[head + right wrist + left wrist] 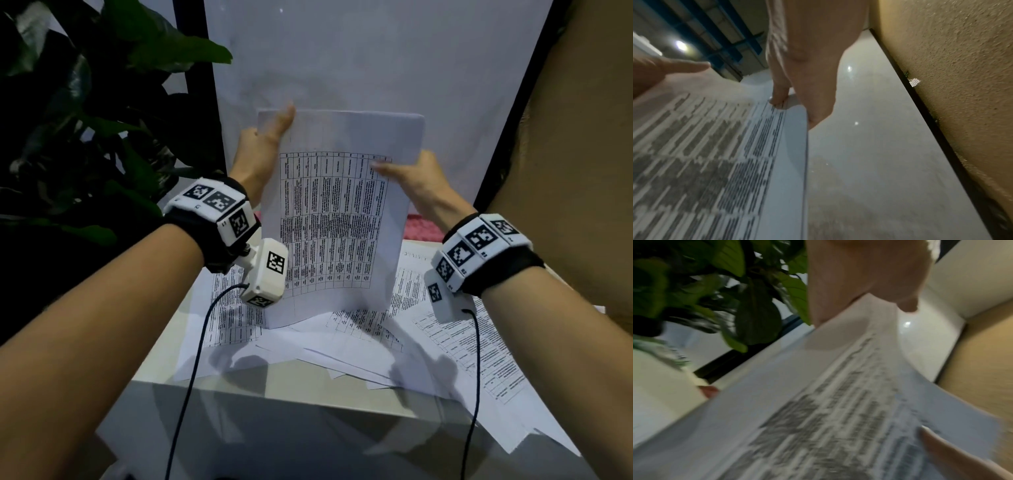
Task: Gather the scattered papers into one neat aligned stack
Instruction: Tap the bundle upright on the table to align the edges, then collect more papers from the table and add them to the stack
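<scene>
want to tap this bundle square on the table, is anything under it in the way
Yes. The held bundle, gripped by the left hand and right hand, stands upright with its bottom edge on loose sheets spread over the white table. Those sheets lie between the bundle and the bare tabletop.

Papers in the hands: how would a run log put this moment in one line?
left hand: holds sheaf | right hand: holds sheaf | sheaf: upright, bottom edge on loose papers | table: papers still scattered

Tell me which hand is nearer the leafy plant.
Left. The left hand grips the held paper's edge on the side of the plant; the right hand grips the opposite edge.
</scene>
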`<state>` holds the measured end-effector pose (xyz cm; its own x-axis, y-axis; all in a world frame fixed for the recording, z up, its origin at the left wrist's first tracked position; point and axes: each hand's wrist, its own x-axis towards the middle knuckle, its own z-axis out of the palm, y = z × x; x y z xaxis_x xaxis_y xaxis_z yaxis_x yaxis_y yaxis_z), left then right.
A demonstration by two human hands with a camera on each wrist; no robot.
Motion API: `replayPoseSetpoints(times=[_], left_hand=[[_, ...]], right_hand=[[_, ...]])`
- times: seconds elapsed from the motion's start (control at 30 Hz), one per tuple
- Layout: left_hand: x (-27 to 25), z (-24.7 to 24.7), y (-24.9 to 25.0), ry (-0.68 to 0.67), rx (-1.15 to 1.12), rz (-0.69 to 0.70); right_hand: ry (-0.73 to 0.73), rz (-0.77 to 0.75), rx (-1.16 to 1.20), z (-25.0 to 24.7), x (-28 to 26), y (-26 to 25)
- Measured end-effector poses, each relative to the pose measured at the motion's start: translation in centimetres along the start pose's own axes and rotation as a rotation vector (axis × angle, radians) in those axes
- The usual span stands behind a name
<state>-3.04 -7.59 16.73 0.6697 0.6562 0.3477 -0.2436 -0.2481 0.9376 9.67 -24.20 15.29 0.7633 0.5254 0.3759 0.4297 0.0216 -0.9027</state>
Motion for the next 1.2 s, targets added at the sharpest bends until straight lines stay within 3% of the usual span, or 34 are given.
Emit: replayPoseSetpoints(times=[0.07,0.2,0.3,0.43,0.67,0.8,0.97,1.1,1.2], left_hand=[[-0.5,-0.5,-2.3,-0.100,0.010,0.008],[-1.7,-1.9,-9.1,-0.236,0.250,-0.187],[-2.1,-2.4,-10.1,-0.173,0.194,-0.177],[-2.9,-1.4,-6.3,-0.076,0.020,-0.139],[-4.4,-1.1,-8.3,-0.067,0.065,-0.181],[-4.4,-0.9,-10.4,-0.047,0.177,-0.191],[-3.3,-1.3,-10.2,-0.008,0.249,-0.079],[-3.3,-1.0,-10.9,-0.043,0.229,-0.065],[-3.7,-0.9,-11.3,-0.062,0.208,-0.055]], right_hand=[[0.027,0.022,0.000,-0.2,-0.3,1.1],[-0.050,0.090,-0.050,0.1,-1.1,2.4],[-0.016,0.061,-0.058,0.4,-1.1,2.6],[0.011,-0.009,-0.003,0.4,-0.8,2.1],[-0.016,0.086,-0.068,0.9,-1.5,2.9],[-0.176,0.256,-0.310,-1.9,-1.9,3.6],[-0.119,0.589,-0.827,-9.8,-4.4,7.4],[-0.197,0.911,-1.030,-14.0,-8.7,11.5],[-0.214,1.008,-1.073,-14.7,-10.3,14.4]])
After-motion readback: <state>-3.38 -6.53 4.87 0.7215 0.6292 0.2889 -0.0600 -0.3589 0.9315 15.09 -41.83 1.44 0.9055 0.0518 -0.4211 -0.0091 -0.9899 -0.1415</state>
